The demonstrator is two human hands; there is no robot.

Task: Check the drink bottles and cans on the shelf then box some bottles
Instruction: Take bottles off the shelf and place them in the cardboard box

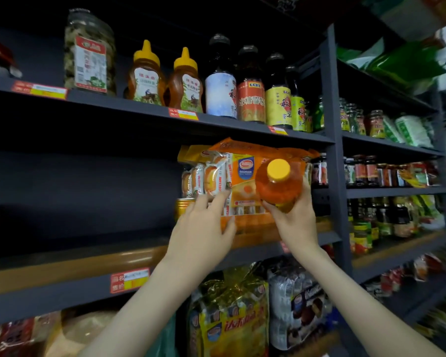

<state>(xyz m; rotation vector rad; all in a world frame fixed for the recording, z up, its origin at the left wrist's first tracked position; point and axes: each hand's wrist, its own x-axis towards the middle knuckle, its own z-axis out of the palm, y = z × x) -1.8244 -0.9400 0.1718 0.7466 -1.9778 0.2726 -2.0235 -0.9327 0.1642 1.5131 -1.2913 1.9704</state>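
My right hand (295,222) grips an orange drink bottle (278,188) with a yellow cap, tilted so the cap faces me, in front of the middle shelf. My left hand (201,228) reaches out beside it with straight fingers, its fingertips at the snack cake bags (214,173). A gold can top (184,203) shows just left of those fingers. On the upper shelf (139,109) stand two honey squeeze bottles (165,78) and several dark bottles (250,86) with coloured labels.
A large orange snack pack (245,181) fills the middle shelf behind the bottle. A grey upright post (332,124) separates this bay from the right one, which holds jars and sauces. Snack bags (232,313) sit on the shelf below. A big jar (89,52) stands upper left.
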